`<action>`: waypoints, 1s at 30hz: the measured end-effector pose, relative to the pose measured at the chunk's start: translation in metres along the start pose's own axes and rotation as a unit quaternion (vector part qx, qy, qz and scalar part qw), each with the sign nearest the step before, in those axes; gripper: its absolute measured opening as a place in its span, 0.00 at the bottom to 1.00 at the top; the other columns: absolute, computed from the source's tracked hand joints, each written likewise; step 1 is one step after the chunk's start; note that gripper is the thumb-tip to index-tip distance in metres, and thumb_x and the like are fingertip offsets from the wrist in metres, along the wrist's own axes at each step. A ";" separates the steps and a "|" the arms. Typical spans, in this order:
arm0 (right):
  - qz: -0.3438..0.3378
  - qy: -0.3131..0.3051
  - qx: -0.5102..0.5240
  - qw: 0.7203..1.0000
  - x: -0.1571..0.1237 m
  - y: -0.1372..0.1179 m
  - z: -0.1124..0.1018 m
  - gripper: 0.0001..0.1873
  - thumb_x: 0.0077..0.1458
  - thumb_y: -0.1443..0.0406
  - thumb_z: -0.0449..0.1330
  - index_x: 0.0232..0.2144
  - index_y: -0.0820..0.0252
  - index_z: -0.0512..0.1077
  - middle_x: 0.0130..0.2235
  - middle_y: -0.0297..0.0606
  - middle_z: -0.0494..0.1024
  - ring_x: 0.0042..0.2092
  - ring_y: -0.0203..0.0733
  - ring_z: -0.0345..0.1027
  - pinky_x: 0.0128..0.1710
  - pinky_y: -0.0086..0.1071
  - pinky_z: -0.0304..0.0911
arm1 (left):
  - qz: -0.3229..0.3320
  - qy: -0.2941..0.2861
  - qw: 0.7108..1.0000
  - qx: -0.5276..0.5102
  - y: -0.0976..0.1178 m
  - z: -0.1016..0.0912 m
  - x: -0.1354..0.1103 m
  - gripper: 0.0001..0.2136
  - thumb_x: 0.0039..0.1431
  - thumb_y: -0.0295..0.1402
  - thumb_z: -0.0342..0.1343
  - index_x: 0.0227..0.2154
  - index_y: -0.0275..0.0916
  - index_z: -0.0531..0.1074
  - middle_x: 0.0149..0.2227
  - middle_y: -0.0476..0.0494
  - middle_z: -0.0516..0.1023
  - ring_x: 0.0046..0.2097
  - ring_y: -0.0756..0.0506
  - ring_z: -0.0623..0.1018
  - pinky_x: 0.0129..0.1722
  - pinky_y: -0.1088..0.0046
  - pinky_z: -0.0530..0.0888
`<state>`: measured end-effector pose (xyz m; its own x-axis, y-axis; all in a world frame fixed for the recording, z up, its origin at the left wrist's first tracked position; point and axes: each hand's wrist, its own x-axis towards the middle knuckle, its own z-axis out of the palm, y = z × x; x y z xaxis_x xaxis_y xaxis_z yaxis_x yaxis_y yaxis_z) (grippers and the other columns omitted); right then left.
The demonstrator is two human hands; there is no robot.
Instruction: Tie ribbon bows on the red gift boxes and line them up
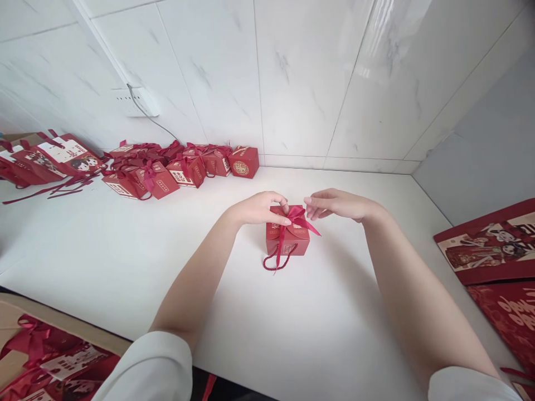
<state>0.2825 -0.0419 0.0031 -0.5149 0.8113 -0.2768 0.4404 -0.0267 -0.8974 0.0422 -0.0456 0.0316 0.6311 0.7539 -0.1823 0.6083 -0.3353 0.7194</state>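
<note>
A small red gift box (pixel 287 245) with gold print stands on the white tabletop. Tied across its lid is a dark pink ribbon bow (pixel 297 214); one tail hangs down the front, another points right. A red cord handle (pixel 278 268) droops at the front. My left hand (pixel 264 208) rests at the lid's left side, thumb stretched to the bow's knot and index finger bent, a gap between them. Just right of the bow is my right hand (pixel 334 204), fingers loosely bent and apart, with no ribbon visible in them.
Several red boxes with bows (pixel 156 179) line the wall, and a box without a bow (pixel 244 162) ends the row. Red gift bags (pixel 71 153) and loose ribbon strips (pixel 69 188) lie left. A carton (pixel 67 317) of ribboned boxes is lower left. Large red bags (pixel 493 250) stand right.
</note>
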 end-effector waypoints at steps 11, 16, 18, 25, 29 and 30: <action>-0.070 -0.143 -0.067 0.985 -0.002 -0.008 0.005 0.17 0.48 0.51 0.62 0.24 0.58 0.71 0.26 0.31 0.69 0.30 0.36 0.58 0.33 0.32 0.54 | -0.009 0.032 0.999 0.034 -0.008 -0.003 0.002 0.11 0.46 0.43 0.61 0.28 0.41 0.77 0.44 0.44 0.74 0.50 0.40 0.71 0.45 0.67 0.68; -0.088 -0.151 -0.113 0.978 -0.002 -0.007 0.004 0.16 0.50 0.52 0.60 0.23 0.58 0.70 0.28 0.32 0.69 0.32 0.38 0.58 0.35 0.33 0.54 | -0.018 0.013 0.999 0.028 -0.012 -0.005 0.003 0.11 0.46 0.42 0.61 0.29 0.40 0.78 0.50 0.43 0.73 0.52 0.39 0.71 0.47 0.67 0.69; -0.094 -0.154 -0.121 0.976 -0.003 -0.007 0.003 0.16 0.51 0.52 0.59 0.23 0.57 0.69 0.29 0.32 0.70 0.33 0.38 0.59 0.36 0.33 0.55 | -0.021 0.012 0.999 0.022 -0.013 -0.005 0.003 0.11 0.45 0.42 0.62 0.29 0.41 0.78 0.52 0.43 0.72 0.53 0.39 0.71 0.48 0.66 0.69; -0.069 -0.190 -0.115 0.973 -0.010 -0.008 -0.001 0.15 0.52 0.52 0.59 0.25 0.57 0.71 0.32 0.34 0.73 0.37 0.41 0.63 0.42 0.36 0.58 | -0.012 0.004 1.000 0.002 -0.014 -0.005 0.003 0.12 0.45 0.42 0.62 0.29 0.39 0.77 0.51 0.41 0.73 0.53 0.38 0.71 0.50 0.64 0.68; -0.026 -0.100 -0.079 0.991 -0.009 -0.006 -0.002 0.19 0.51 0.47 0.59 0.28 0.56 0.73 0.37 0.36 0.76 0.42 0.45 0.67 0.44 0.38 0.60 | -0.012 0.024 1.000 -0.014 -0.010 -0.013 -0.004 0.15 0.48 0.46 0.60 0.33 0.40 0.74 0.51 0.43 0.73 0.53 0.41 0.71 0.53 0.63 0.66; -0.024 -0.047 -0.057 0.997 -0.007 -0.005 -0.001 0.21 0.51 0.45 0.57 0.31 0.55 0.73 0.41 0.37 0.76 0.44 0.47 0.68 0.46 0.39 0.61 | -0.017 0.030 0.999 -0.021 -0.010 -0.016 -0.007 0.15 0.49 0.46 0.59 0.34 0.41 0.73 0.53 0.44 0.72 0.53 0.42 0.71 0.55 0.63 0.66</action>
<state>0.2843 -0.0471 0.0100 -0.6013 0.7517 -0.2710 0.4925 0.0816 -0.8665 0.0245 -0.0383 0.0365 0.5802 0.7972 -0.1669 0.6065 -0.2861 0.7418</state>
